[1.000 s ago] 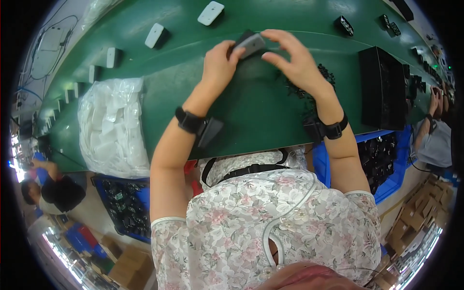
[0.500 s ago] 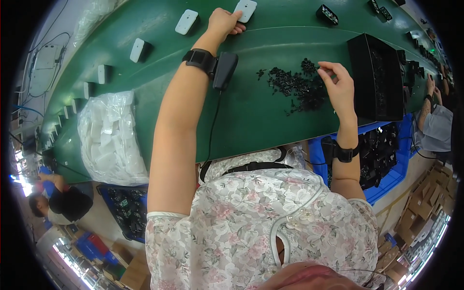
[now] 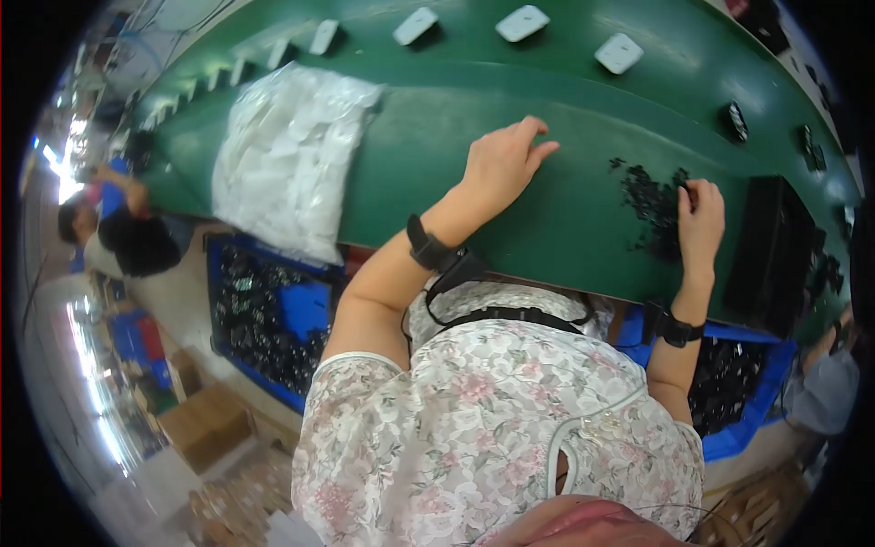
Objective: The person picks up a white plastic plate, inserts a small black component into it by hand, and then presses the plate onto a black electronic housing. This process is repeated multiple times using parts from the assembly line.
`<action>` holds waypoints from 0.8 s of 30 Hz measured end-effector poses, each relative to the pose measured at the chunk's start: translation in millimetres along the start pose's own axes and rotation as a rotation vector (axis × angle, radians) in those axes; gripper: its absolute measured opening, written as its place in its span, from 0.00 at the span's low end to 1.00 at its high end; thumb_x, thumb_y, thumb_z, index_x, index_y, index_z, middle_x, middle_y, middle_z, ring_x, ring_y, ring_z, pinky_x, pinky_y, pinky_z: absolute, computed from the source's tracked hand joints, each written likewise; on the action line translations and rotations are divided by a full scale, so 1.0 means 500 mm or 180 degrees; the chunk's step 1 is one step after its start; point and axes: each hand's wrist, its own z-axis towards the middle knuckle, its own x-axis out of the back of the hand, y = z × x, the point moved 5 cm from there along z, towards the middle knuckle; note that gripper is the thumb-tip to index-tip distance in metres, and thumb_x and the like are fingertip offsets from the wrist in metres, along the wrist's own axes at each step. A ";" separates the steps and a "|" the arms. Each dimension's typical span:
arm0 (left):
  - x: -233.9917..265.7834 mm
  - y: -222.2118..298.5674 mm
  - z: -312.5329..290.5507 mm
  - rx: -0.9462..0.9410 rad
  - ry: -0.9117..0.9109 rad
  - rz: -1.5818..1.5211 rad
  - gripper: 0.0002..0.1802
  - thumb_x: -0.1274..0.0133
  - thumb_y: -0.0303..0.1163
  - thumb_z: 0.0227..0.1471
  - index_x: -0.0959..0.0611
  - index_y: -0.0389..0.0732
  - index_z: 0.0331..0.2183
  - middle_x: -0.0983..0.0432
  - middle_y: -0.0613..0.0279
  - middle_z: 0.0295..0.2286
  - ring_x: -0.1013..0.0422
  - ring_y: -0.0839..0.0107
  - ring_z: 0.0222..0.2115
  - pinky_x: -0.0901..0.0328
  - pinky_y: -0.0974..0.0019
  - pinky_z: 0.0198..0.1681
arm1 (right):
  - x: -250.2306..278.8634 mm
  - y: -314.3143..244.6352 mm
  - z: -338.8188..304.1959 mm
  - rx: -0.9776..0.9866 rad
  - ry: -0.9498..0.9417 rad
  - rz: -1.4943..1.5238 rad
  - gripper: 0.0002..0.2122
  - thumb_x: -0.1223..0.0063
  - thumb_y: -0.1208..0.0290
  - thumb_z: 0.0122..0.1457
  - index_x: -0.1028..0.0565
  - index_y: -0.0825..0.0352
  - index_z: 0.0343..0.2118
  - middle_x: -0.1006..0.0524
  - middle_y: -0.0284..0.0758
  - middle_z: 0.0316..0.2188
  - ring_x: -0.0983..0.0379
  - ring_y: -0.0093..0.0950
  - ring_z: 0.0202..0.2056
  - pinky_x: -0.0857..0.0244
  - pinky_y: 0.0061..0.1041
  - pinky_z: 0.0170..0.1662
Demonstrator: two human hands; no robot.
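Toward the right of the smooth green bench (image 3: 419, 155) lies a loose pile of small black parts (image 3: 649, 202); the right hand (image 3: 702, 219) is at its right margin, fingers drawn narrow, though whether they hold a part cannot be told; the left hand (image 3: 499, 166) is over bare surface, thumb and fingers spread, nothing visible between them; along the far side, white-topped rectangular blocks (image 3: 522, 24) form a curved row, apparently capped; dark housings (image 3: 737, 121) at right show no white top and appear uncapped; open room lies between the pile and the clear plastic bag of white pieces (image 3: 287, 155); a long black box (image 3: 756, 260) bounds the right, the bench's front edge the near side.
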 end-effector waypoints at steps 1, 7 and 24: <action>0.027 -0.021 -0.031 0.0090 0.0131 0.0064 0.12 0.46 0.38 0.50 0.26 0.41 0.32 0.25 0.55 0.22 0.28 0.53 0.24 0.34 0.56 0.25 | 0.002 0.002 0.001 0.0058 -0.0031 -0.0019 0.04 0.49 0.75 0.54 0.31 0.68 0.29 0.33 0.37 0.25 0.34 0.34 0.27 0.40 0.30 0.32; 0.170 -0.144 -0.154 0.0678 0.0893 0.0527 0.07 0.46 0.34 0.50 0.23 0.41 0.29 0.25 0.58 0.24 0.28 0.56 0.24 0.34 0.58 0.26 | -0.016 0.028 -0.003 -0.0153 -0.0142 -0.0075 0.05 0.49 0.73 0.55 0.29 0.69 0.30 0.31 0.37 0.26 0.33 0.33 0.30 0.38 0.28 0.35; 0.424 -0.364 -0.202 0.1278 0.1535 0.2358 0.17 0.47 0.26 0.43 0.19 0.44 0.40 0.31 0.51 0.31 0.33 0.54 0.36 0.37 0.58 0.41 | -0.004 0.020 -0.014 -0.0570 -0.0260 -0.0158 0.06 0.48 0.70 0.57 0.25 0.67 0.32 0.30 0.34 0.28 0.32 0.28 0.28 0.38 0.24 0.33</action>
